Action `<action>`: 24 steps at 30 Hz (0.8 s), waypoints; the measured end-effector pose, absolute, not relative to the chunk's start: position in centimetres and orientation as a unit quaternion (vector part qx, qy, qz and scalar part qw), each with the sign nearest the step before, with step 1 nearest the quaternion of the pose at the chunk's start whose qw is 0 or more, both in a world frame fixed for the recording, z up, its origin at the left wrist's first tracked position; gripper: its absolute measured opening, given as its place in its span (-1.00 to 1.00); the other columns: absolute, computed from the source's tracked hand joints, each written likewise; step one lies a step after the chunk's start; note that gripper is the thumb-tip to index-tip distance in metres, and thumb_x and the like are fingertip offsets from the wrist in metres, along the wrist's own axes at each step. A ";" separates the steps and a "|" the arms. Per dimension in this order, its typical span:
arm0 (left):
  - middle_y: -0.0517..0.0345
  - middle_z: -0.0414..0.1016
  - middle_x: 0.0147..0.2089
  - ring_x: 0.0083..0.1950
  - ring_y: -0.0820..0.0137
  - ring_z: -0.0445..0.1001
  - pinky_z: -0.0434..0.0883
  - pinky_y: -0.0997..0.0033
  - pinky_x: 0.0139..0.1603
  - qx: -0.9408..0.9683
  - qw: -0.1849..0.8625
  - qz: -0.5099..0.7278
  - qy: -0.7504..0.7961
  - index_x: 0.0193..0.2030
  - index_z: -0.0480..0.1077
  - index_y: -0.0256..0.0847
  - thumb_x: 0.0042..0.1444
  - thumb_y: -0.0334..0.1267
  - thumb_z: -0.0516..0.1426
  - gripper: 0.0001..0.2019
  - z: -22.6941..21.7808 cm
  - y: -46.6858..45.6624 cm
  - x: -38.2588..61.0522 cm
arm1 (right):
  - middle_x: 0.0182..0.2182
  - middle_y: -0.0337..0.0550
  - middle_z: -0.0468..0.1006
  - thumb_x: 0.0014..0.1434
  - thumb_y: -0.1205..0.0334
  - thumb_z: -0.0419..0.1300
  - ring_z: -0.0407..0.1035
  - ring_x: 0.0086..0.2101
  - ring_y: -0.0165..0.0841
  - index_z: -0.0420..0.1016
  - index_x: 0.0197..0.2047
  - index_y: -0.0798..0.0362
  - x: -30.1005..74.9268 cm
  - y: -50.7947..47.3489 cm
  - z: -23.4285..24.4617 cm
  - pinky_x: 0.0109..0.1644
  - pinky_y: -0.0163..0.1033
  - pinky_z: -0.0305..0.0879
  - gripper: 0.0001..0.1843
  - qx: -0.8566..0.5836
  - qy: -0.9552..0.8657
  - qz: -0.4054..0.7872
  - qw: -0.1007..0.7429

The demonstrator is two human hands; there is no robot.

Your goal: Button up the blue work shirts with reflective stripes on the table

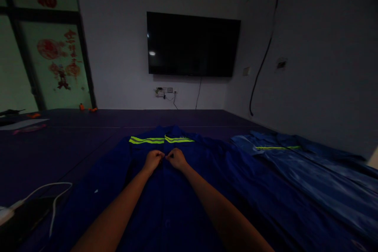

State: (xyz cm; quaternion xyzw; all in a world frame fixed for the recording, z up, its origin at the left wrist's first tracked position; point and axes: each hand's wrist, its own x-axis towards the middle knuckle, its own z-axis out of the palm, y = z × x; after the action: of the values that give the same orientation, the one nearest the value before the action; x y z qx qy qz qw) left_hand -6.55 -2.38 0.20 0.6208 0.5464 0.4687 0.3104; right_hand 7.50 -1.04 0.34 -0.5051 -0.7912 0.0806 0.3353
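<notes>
A dark blue work jacket (189, 189) with yellow-green reflective stripes lies spread flat on the dark purple surface (88, 134) in front of me. My left hand (152, 160) and my right hand (176, 158) meet at the jacket's front centre, just below the stripes. Both hands have their fingers pinched closed on the fabric along the front opening. What lies under the fingertips is too dark to make out.
A second, lighter blue jacket (295, 165) with a reflective stripe lies to the right. A white cable (53, 193) and a dark device sit at the near left. A wall-mounted television (193, 44) and a socket with cords are ahead. A glass door stands at the far left.
</notes>
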 end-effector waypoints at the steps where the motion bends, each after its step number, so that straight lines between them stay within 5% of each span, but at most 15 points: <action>1: 0.17 0.43 -0.60 -0.56 0.49 0.36 0.27 0.53 -0.51 0.621 0.312 0.470 0.545 -0.48 0.48 -0.29 -0.08 -0.27 0.05 -0.80 0.2 -2.4 -6.6 | -0.43 -0.18 0.58 -0.01 0.30 0.19 0.40 -0.31 -0.36 0.58 -0.48 0.01 7.5 -1.0 0.3 -0.23 -0.35 0.19 -0.88 -0.506 -0.790 0.079 0.336; 13: 0.19 0.40 -0.62 -0.60 0.50 0.32 0.25 0.52 -0.52 0.644 0.306 0.455 0.533 -0.46 0.46 -0.30 -0.04 -0.22 0.03 -0.77 0.4 -3.0 -6.4 | -0.63 -0.16 0.53 -0.06 0.35 0.13 0.37 -0.55 -0.41 0.54 -0.64 0.12 7.1 -1.1 0.0 -0.47 -0.39 0.11 -0.78 -0.537 -0.765 0.081 0.346; 24: 0.22 0.36 -0.58 -0.48 0.47 0.32 0.15 0.53 -0.45 0.699 0.202 0.407 0.553 -0.57 0.40 -0.31 -0.18 -0.31 0.10 -0.89 1.2 -3.7 -6.0 | -0.45 -0.17 0.58 -0.06 0.38 0.16 0.41 -0.31 -0.37 0.56 -0.54 0.04 7.5 -1.0 -0.3 -0.21 -0.37 0.21 -0.84 -0.508 -0.762 0.102 0.389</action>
State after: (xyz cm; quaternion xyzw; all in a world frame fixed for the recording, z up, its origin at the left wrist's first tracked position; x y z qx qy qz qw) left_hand -5.96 -3.74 1.20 0.6990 0.5526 0.4068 0.2016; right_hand 7.49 -1.01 -0.26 -0.5076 -0.7621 0.1022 0.3887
